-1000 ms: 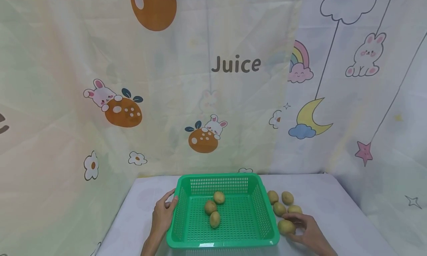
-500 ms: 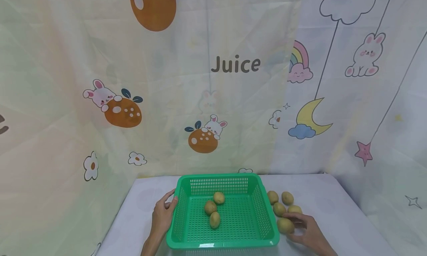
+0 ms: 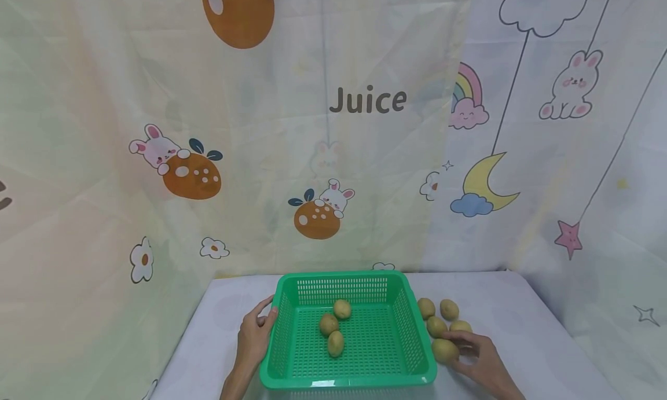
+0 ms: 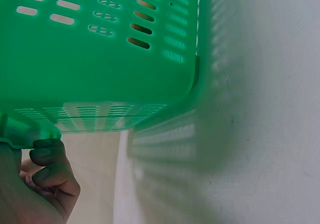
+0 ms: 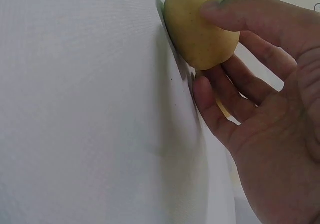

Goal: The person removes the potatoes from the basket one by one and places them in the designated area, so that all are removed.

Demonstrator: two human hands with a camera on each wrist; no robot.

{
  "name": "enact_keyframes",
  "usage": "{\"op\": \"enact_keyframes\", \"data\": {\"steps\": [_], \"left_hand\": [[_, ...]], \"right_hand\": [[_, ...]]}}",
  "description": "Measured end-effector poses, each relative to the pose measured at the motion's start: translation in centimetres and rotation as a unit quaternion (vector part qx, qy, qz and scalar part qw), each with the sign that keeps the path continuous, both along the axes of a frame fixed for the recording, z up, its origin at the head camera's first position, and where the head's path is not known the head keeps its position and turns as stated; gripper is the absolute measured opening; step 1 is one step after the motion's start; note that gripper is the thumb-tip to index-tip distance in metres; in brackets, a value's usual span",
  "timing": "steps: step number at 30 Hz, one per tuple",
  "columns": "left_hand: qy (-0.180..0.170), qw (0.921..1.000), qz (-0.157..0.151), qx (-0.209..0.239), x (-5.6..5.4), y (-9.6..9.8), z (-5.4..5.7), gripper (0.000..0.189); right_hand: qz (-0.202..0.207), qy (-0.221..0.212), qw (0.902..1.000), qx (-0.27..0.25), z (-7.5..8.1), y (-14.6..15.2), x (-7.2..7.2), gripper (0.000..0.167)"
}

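Observation:
A green plastic basket (image 3: 312, 380) with slotted walls stands on the table. My left hand (image 3: 253, 333) holds its left rim; in the left wrist view the fingers (image 4: 52, 176) curl under that rim. Three potatoes (image 3: 336, 343) lie close together on the basket's floor. Just outside the right wall, my right hand (image 3: 479, 359) grips another potato (image 3: 445, 351) between thumb and fingers. In the right wrist view the thumb presses the near face of that potato (image 5: 197, 28), close over the white cloth, with the other fingers behind and below it.
Several more potatoes (image 3: 436, 327) lie in a loose group right of the basket, beyond my right hand. White cloth covers the table (image 3: 521, 325). A printed curtain (image 3: 375, 215) hangs at the table's back edge and along both sides.
The potato in my right hand has shifted slightly left and away from me, toward the basket wall. My left hand, the basket and the other potatoes stay where they were.

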State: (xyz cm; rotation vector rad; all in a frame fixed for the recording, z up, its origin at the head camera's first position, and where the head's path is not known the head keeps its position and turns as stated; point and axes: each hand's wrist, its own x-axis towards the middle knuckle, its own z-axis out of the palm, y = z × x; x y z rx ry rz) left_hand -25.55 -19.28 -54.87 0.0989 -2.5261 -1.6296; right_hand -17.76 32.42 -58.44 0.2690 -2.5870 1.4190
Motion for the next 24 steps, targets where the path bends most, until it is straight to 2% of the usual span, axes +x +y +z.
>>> {"op": "enact_keyframes", "data": {"steps": [7, 17, 20, 24], "left_hand": [[-0.002, 1.0000, 0.001, -0.001, 0.09, -0.05, 0.05, 0.050], [-0.001, 1.0000, 0.002, 0.002, 0.05, 0.06, 0.08, 0.048], [-0.002, 1.0000, 0.001, 0.003, 0.15, 0.12, 0.18, 0.049], [-0.006, 1.0000, 0.004, 0.001, 0.19, 0.19, 0.25, 0.049]], "right_hand": [[0.003, 0.009, 1.0000, -0.002, -0.16, -0.04, -0.02, 0.050], [-0.054, -0.045, 0.9975, -0.005, 0.00, -0.50, -0.24, 0.050], [-0.051, -0.052, 0.9974, 0.000, 0.04, -0.31, -0.24, 0.048], [-0.024, -0.074, 0.9969, -0.008, 0.24, 0.24, -0.25, 0.048]]}}
